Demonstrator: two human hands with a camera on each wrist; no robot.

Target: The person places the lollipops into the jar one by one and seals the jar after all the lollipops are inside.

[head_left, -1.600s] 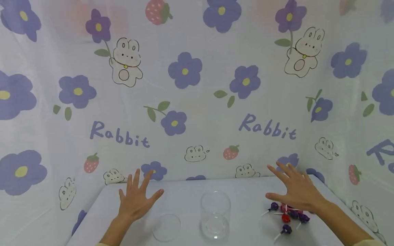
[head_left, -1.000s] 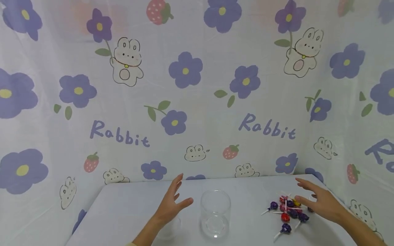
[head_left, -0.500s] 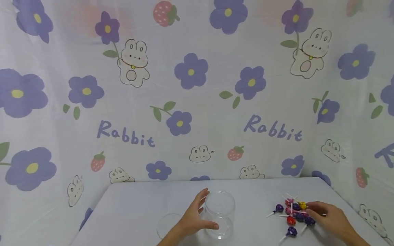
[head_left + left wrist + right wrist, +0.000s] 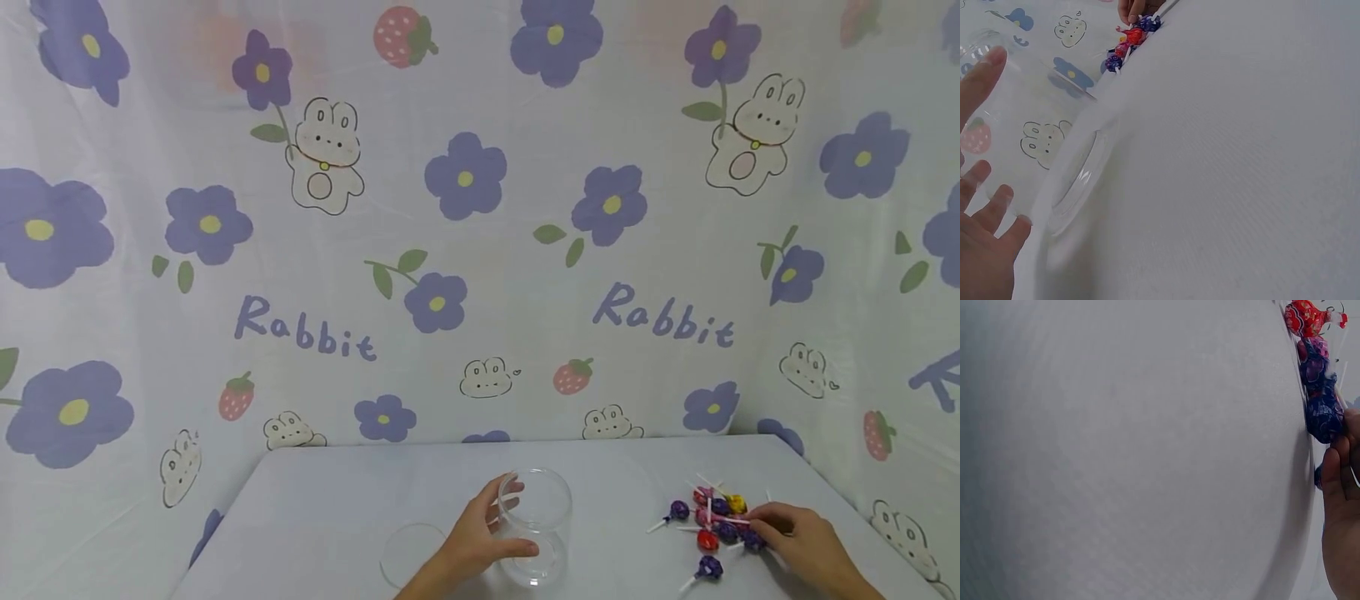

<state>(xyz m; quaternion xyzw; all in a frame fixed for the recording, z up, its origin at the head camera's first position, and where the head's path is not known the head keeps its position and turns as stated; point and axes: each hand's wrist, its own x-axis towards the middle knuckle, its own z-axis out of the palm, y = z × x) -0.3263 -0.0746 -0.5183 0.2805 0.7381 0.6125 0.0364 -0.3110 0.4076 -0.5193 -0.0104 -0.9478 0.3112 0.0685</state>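
Observation:
My left hand [image 4: 480, 533] curls round a clear, round jar [image 4: 551, 533] standing upright and open-topped on the white table. Its thumb lies across the near side, with the fingers behind; the left wrist view shows the same jar [image 4: 1079, 181] between thumb and fingers. My right hand [image 4: 806, 537] is at the right edge of a pile of wrapped lollipops [image 4: 726, 530], fingertips drawn together. In the right wrist view those fingertips pinch at a dark purple lollipop [image 4: 1324, 415]; the exact hold is partly hidden. Red, pink, purple and yellow wrappers show in the pile.
A clear round lid [image 4: 397, 552] lies flat on the table, left of the jar and partly behind the left forearm. One purple lollipop [image 4: 708, 568] lies apart at the pile's near side. A patterned curtain [image 4: 480, 250] rises behind the table.
Both hands, first spread above the table, have come down. The left moved right and took hold of the jar; the right lowered to the lollipops, its fingers closing in. The view shifted slightly.

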